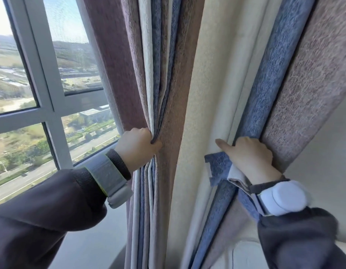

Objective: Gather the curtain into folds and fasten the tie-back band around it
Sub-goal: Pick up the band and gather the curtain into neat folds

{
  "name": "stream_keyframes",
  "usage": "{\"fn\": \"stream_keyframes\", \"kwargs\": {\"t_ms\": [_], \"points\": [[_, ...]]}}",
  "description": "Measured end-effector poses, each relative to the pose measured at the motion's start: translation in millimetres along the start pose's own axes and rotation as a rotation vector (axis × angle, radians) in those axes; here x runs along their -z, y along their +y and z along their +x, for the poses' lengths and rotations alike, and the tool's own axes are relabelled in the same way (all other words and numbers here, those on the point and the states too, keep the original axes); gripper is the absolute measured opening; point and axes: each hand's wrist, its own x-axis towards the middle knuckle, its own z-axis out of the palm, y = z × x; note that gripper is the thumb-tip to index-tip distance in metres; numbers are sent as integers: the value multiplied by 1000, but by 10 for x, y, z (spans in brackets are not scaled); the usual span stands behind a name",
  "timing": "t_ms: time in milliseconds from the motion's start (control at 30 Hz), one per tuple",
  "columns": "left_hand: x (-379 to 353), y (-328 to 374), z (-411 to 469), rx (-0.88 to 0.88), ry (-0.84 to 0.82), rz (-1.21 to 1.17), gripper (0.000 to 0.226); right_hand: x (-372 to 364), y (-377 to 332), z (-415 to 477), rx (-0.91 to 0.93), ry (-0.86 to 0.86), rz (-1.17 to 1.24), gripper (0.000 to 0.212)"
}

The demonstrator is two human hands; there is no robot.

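Two hands (138, 145) (249, 154) grip one curtain (195, 94) and one band (218, 167).

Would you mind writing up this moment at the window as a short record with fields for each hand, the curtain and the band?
left hand: grip closed around the folds already gathered on the window side
right hand: pressed on the blue stripe, forefinger stretched onto the cream panel
curtain: striped mauve, cream and blue; left part bunched, right part still spread
tie-back band: blue strip under the right hand, loose end free, not yet around the curtain
window: to the left, roads and fields far below
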Motion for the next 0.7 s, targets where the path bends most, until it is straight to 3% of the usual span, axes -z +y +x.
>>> {"fn": "stream_keyframes", "kwargs": {"t_ms": [100, 300, 533, 700], "points": [[4, -3, -25, -1, 0, -10, 52, -79, -118, 85, 5, -71, 77, 70], [-29, -14, -34, -17, 13, -35, 52, -306, -395, 22, 153, -5, 138, 32], [-66, 54, -33, -19, 56, -80, 47, -276, -826, -374, 438, -44, 208, 33], [-6, 83, -63, -8, 14, -176, 48, -242, -968, -516, 514, -29, 239, 40]]}}
